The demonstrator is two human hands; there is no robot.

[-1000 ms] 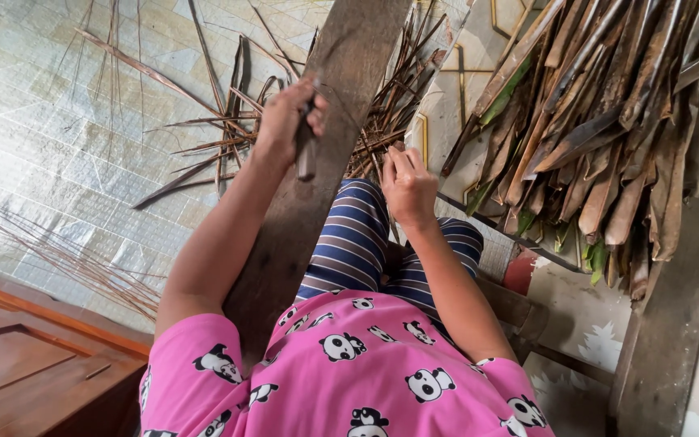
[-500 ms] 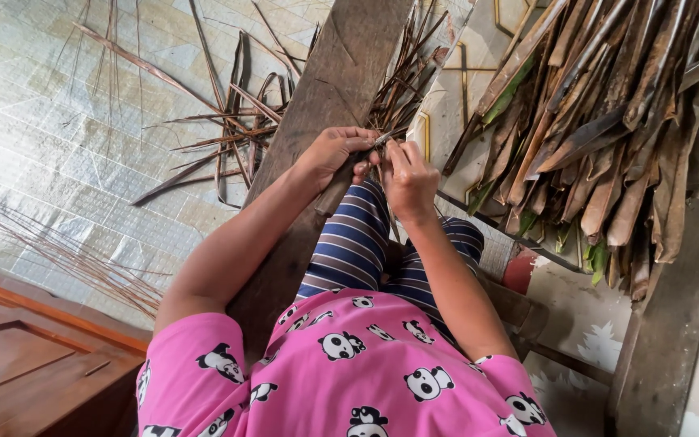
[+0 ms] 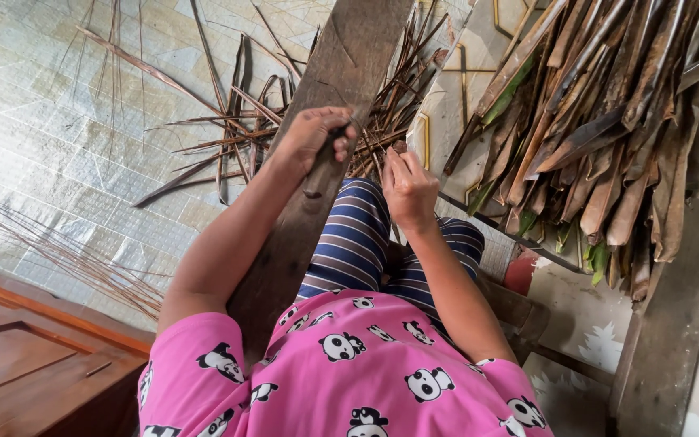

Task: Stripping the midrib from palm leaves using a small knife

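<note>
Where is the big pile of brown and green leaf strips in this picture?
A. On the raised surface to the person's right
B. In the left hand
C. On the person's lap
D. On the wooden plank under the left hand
A: the pile of leaf strips lies on the patterned raised surface to the right of the right hand, while the left hand rests on the wooden plank.

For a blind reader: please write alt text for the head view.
A seated person's left hand grips a knife on a long wooden plank; the right hand pinches a thin leaf rib. Stripped dry leaf strips litter the tiled floor, beside stacked palm leaves.
</note>
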